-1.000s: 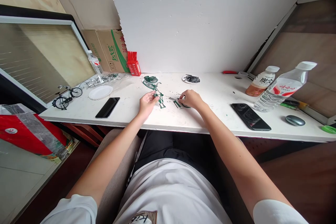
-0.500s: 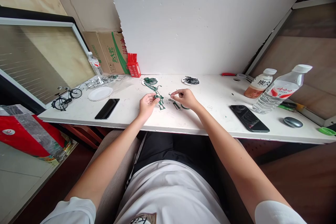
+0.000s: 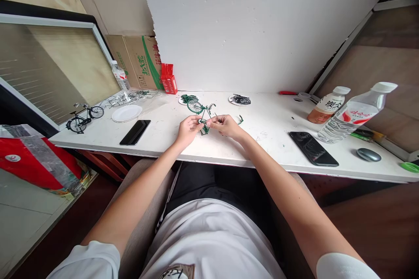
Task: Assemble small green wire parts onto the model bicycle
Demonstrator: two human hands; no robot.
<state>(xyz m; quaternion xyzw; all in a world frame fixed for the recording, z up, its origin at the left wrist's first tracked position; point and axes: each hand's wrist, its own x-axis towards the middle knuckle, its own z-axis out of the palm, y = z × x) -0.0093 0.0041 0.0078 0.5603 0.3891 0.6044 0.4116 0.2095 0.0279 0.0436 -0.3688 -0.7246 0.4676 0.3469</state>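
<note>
A green model bicycle (image 3: pixel 195 106), with one wheel and its handlebar pointing away from me, is held above the white table. My left hand (image 3: pixel 190 130) is closed on its frame from the left. Close against the same part, my right hand (image 3: pixel 225 126) has its fingertips pinched together; what they hold is too small to make out. Green parts (image 3: pixel 188 99) lie on a small plate behind the bicycle, and black parts (image 3: pixel 240 100) fill another plate to its right. A curved green piece (image 3: pixel 241 119) rests just beyond my right hand.
On the left are a black model bicycle (image 3: pixel 85 117), a white plate (image 3: pixel 127 113) and a phone (image 3: pixel 135 132). Another phone (image 3: pixel 313 148), two bottles (image 3: pixel 358 111) and a mouse (image 3: pixel 369 154) occupy the right. A red box (image 3: pixel 168 79) and white board (image 3: pixel 262 30) stand behind.
My right hand has moved left to meet my left hand at the green bicycle. The bicycle has turned, and its handlebar now shows between and beyond the hands.
</note>
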